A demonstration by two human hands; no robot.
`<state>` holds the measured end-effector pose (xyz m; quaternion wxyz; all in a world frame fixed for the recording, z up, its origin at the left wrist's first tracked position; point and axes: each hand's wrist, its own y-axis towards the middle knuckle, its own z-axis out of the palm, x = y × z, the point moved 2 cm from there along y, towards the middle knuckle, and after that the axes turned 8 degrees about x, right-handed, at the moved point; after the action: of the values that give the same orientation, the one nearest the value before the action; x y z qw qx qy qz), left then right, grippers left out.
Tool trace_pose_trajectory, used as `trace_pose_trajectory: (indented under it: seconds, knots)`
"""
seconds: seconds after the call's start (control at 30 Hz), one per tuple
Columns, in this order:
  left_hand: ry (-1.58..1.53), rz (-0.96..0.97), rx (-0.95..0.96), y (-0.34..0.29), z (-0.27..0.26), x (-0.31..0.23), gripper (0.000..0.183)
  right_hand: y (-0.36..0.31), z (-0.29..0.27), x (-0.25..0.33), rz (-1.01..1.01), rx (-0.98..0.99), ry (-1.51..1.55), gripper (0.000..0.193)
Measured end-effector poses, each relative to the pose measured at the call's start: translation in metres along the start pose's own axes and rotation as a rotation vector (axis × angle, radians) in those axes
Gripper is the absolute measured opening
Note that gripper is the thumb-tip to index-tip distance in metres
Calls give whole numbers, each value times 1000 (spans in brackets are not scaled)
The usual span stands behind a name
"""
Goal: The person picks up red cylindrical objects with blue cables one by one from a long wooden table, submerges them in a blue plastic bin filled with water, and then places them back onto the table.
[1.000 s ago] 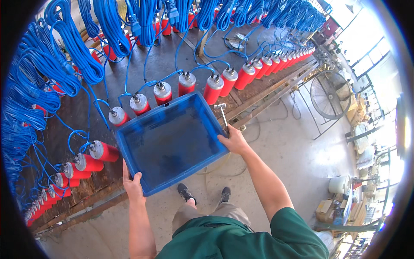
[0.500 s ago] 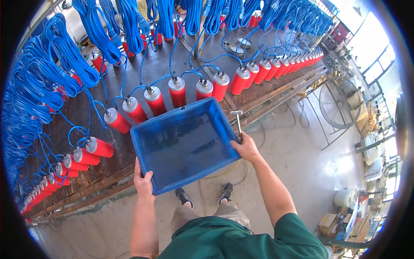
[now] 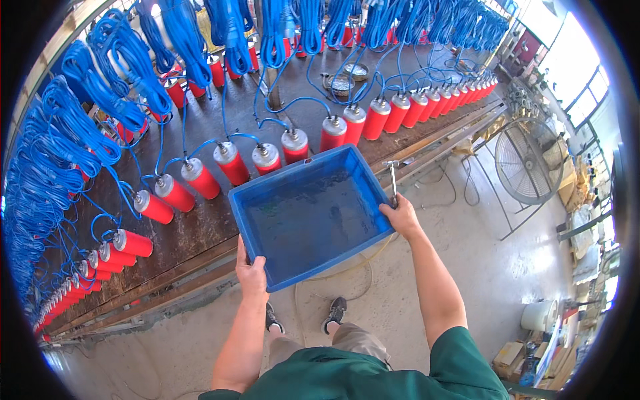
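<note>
A shallow blue plastic tray with a dark, stained bottom and nothing in it is held in front of me at the bench's edge. My left hand grips its near left corner, thumb over the rim. At the right side my right hand closes on the rim and also clasps a T-shaped metal tool, whose crosspiece points up and away. Just beyond the far rim stand red cylinders with silver caps, blue cables joined to their tops.
Coiled blue cables hang in rows over the dark bench. Several more red cylinders line its edge on both sides. Two round metal dishes lie farther back. To the right stand a large fan, a white bucket and cardboard boxes.
The tray, still in both hands, has moved right along the bench with my body. The cylinders appear farther left, and my feet have shifted. The tool stays in my right hand.
</note>
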<state>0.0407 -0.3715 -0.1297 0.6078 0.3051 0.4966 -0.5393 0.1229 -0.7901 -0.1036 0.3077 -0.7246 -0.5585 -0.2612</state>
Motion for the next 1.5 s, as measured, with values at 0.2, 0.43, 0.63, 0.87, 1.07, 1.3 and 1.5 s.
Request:
trace_pose_trajectory:
  seconds: [0.2, 0.43, 0.63, 0.87, 1.07, 1.3, 1.5]
  knots:
    - [21, -18, -3, 9, 85, 19, 83, 48, -53, -44, 28, -12, 16, 50]
    - [49, -22, 19, 25, 162, 44, 83, 106, -98, -105, 49, -60, 72, 51]
    - [120, 20, -28, 33, 199, 63, 83, 139, -124, -118, 53, -66, 70, 54]
    - [137, 38, 2, 57, 231, 77, 84, 154, -142, -144, 107, -128, 131, 49]
    - [134, 45, 16, 76, 241, 83, 82, 164, -147, -143, 119, -187, 175, 38]
    - [103, 2, 65, 88, 256, 79, 81, 171, -157, -133, 200, -202, 206, 41]
    - [132, 81, 47, 94, 262, 84, 80, 186, -160, -126, 197, -195, 199, 41]
